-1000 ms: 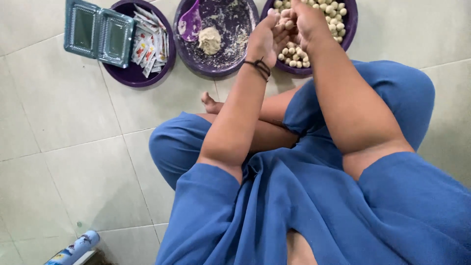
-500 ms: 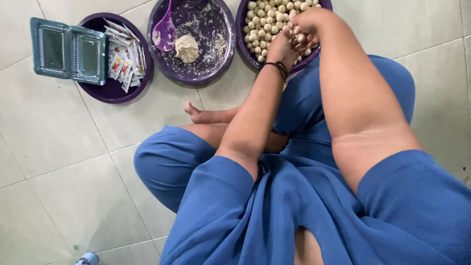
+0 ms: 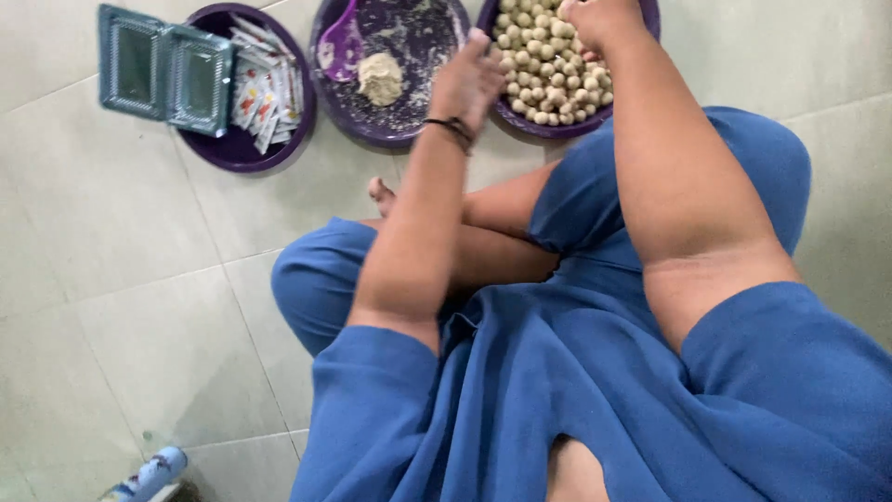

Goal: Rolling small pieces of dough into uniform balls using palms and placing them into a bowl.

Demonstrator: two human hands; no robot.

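Seated cross-legged on the tiled floor. Left hand between the floury bowl with its dough lump and the bowl of small balls; fingers blurred, grip impossible to tell. Right hand over the balls, fingers curled, contents hidden. Risk: knocking a rim, sending balls rolling across the floor.

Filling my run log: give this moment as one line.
left hand over floured plate | right hand over plate of dough balls | grasp: cannot tell
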